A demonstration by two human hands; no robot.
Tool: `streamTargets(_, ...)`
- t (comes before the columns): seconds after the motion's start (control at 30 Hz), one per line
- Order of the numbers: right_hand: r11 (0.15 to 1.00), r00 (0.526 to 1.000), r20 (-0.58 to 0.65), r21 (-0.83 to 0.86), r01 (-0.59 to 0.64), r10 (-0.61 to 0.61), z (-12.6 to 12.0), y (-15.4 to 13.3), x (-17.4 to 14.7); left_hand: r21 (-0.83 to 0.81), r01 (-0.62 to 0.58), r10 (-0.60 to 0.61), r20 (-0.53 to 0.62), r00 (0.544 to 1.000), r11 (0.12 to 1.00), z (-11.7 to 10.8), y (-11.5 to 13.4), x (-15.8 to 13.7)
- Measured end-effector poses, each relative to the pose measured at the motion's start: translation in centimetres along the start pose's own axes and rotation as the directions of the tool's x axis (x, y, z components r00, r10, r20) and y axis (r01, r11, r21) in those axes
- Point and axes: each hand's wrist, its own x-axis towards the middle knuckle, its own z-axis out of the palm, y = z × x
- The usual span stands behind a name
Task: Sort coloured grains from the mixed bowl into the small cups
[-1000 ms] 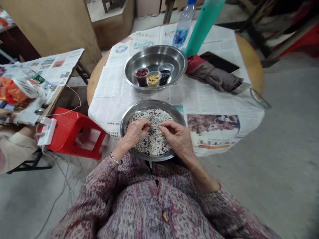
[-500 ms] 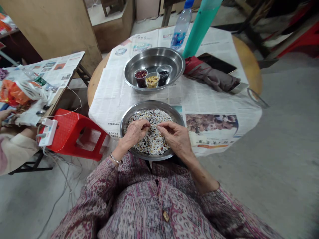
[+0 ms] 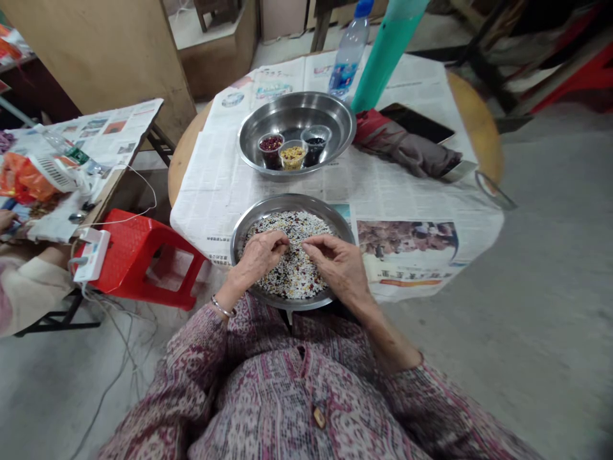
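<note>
Holding cups, a basin sits beyond left hand and right hand, grips unclear.

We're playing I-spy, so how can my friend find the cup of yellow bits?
Find the round table spread with newspaper. On it, a metal bowl holds three clear cups. Pick the middle cup: its bits look mostly yellow, while the left cup looks mostly dark red and the right cup black.

From my end I can read nothing for certain. Large dark headline characters run below a brown photograph on the white newspaper covering the round wooden surface; its columns are too fine, and the blue label on the clear plastic bottle is blurred.
</note>
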Motion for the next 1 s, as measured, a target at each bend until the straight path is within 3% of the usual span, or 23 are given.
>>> streamTargets(0.13, 1.0, 1.0, 0.002, -0.002, 0.0, 0.0, 0.1, 0.1, 0.0, -0.003, -0.05, 0.049, -0.059, 0.997, 0.999, -0.2, 0.4, 0.2)
streamTargets(0.3, 1.0, 1.0, -0.005, 0.005, 0.029, -0.028, 0.1, 0.0, 0.1, 0.015, -0.064, 0.065, -0.286, 0.956, 0.998, -1.3, 1.2, 0.4)
streamTargets(0.37, 0.999, 0.999, -0.004, -0.008, 0.043, -0.043, 0.1, 0.0, 0.0, 0.079, -0.04, 0.058, -0.251, 0.966, 0.996, -1.6, 1.5, 0.0)
streamTargets(0.5, 0.999, 0.999, -0.011, -0.01, 0.035, -0.036, 0.1, 0.0, 0.0, 0.28, -0.04, 0.039, 0.01, 0.999, 0.959, -1.8, 2.3, -1.2)
streamTargets(0.6, 1.0, 1.0, -0.006, -0.007, 0.018, -0.018, 0.1, 0.0, 0.1, 0.269, -0.076, 0.035, 0.154, 0.987, 0.96, -1.6, 2.6, -1.9)
streamTargets(0.67, 1.0, 1.0, -0.006, -0.004, 0.007, -0.007, 0.1, -0.1, 0.1, 0.276, -0.054, 0.012, 0.15, 0.989, 0.96, -1.4, 2.6, -2.0)
streamTargets(0.83, 1.0, 0.999, -0.054, 0.005, -0.004, 0.005, 0.1, -0.1, 0.0, 0.391, 0.1, -0.097, -0.029, 0.995, 0.915, -1.8, 2.4, -1.6)
streamTargets(1.0, 0.999, 0.994, -0.108, 0.026, -0.019, 0.022, 0.1, -0.2, 0.0, 0.439, -0.011, 0.006, 0.011, 1.0, 0.898, -1.4, 3.3, -0.9)
